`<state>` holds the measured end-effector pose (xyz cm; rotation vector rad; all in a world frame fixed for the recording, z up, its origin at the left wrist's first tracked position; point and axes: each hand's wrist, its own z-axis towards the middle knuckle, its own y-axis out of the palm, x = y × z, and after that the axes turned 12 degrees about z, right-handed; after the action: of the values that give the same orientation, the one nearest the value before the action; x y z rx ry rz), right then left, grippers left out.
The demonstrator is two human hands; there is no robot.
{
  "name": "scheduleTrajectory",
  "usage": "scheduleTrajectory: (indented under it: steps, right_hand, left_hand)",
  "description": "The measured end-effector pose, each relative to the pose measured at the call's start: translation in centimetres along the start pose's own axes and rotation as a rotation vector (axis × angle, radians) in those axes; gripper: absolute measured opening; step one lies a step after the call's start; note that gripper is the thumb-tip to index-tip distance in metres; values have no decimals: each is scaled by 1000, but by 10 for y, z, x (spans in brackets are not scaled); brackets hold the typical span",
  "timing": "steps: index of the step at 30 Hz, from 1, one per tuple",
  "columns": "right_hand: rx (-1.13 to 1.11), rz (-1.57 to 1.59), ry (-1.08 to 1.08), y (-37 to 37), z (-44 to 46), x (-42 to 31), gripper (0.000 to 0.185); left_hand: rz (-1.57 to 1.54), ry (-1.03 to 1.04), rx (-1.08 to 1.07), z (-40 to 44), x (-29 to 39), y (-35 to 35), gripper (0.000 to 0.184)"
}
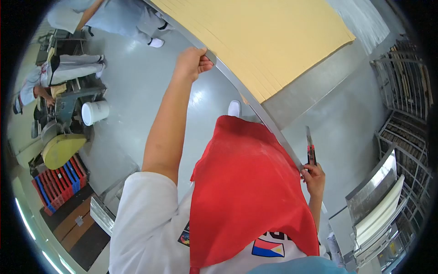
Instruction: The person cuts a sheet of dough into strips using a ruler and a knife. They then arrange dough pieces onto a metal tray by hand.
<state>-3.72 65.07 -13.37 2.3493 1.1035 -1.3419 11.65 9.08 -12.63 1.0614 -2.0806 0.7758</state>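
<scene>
A person in a white shirt (146, 205) and a red cloth (251, 192) is standing at a metal table (303, 93), the right hand (314, 177) wrapping its fingers around the handle of a red-and-black cutter knife (310, 148) just beside the table's rim, with the bare blade pointing ahead of the knuckles. Farther along the same rim, the left hand (190, 64) is curling its fingers about halfway, its thumb lying at the metal; whether it is gripping the rim, the view is not making clear. A broad tan sheet (269, 41) is lying on the table to the right of the left hand and ahead of the right, its nearest corner pointing in between the two, and narrow lines are marking its near border. A white shoe (234, 108) is showing on the floor between the hands. Well beyond the left hand, a person in pale clothes (116, 23) is standing, and another worker (68, 71) is reaching toward equipment near a white bucket (95, 113), while red and blue crates (61, 182) are standing behind that side. Well to the right of the right hand, metal racks (401, 86) are lining the room
</scene>
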Motion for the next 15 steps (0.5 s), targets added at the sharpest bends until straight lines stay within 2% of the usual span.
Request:
scheduleTrajectory:
  steps: [2,4,9,11,12,15]
  right_hand:
    - [2,-4,5,-2,1,4,18]
    - [-38,-138,-222,-6,3,9,17]
    - [97,-123,-362,-15,4,-14,20]
    - [164,-70,-575,-16,13,-33,26]
    - [141,-37,-627,-9,22,-50,41]
    - [59,-101,-593,44,60,-122,61]
  left_hand:
    - [-6,-4,-14,0,0,0,23]
    - [10,8,13,0,1,1,24]
    - [19,-3,-5,1,-1,1,23]
    - [2,24,29,1,0,0,22]
    - [-16,15,6,2,-2,0,21]
    - [-64,19,-7,1,-2,1,19]
